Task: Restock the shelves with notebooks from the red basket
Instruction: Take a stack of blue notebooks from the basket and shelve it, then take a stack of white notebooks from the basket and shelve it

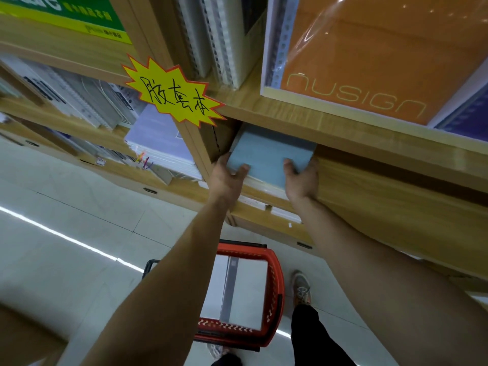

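Note:
A stack of light blue notebooks (266, 157) lies in a wooden shelf compartment (343, 143) at mid-height. My left hand (228, 175) grips the stack's near left corner, thumb on top. My right hand (302, 178) holds its near right corner the same way. The far end of the stack is hidden under the shelf board above. On the floor below, between my arms, stands the red basket (274, 283) with white and grey notebooks (237, 289) lying flat in it.
An orange "nusign" notebook (369, 56) and spiral-bound notebooks (219, 35) fill the shelf above. A yellow starburst sign (173, 93) sticks out from the upright. Lilac notebooks (158, 143) sit in the left compartment. My shoes (301, 286) stand on the tiled floor (66, 207) beside the basket.

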### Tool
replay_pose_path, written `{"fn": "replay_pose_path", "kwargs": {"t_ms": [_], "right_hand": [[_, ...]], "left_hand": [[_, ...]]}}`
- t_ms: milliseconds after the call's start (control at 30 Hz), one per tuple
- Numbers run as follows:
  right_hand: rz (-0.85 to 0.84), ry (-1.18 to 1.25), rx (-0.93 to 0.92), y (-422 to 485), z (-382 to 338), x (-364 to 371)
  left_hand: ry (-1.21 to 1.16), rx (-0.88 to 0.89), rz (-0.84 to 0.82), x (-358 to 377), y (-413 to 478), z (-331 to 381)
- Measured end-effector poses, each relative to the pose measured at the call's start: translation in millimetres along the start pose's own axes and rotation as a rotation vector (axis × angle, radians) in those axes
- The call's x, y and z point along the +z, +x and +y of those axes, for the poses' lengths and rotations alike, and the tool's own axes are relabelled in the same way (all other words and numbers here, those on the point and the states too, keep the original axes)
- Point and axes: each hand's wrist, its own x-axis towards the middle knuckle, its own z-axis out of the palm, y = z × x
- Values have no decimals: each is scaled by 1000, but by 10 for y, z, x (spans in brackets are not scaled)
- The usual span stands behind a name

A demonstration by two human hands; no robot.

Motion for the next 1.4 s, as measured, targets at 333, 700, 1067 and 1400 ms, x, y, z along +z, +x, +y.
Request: {"fn": "replay_pose_path", "kwargs": {"t_ms": [333,700,1067,1400], "right_hand": [[-221,-128,-65,68,-17,119],[-256,-352,-228,-119,-3,80],[-320,-633,-281,-328,-63,-155],[-677,-991,-240,-1597,707,9]], "left_hand": [[190,22,-220,73,-358,-232],[213,45,-288,70,-192,-234],[179,-39,-310,-248,-367,-343],[317,-269,-276,-941,-1235,-1522]]}}
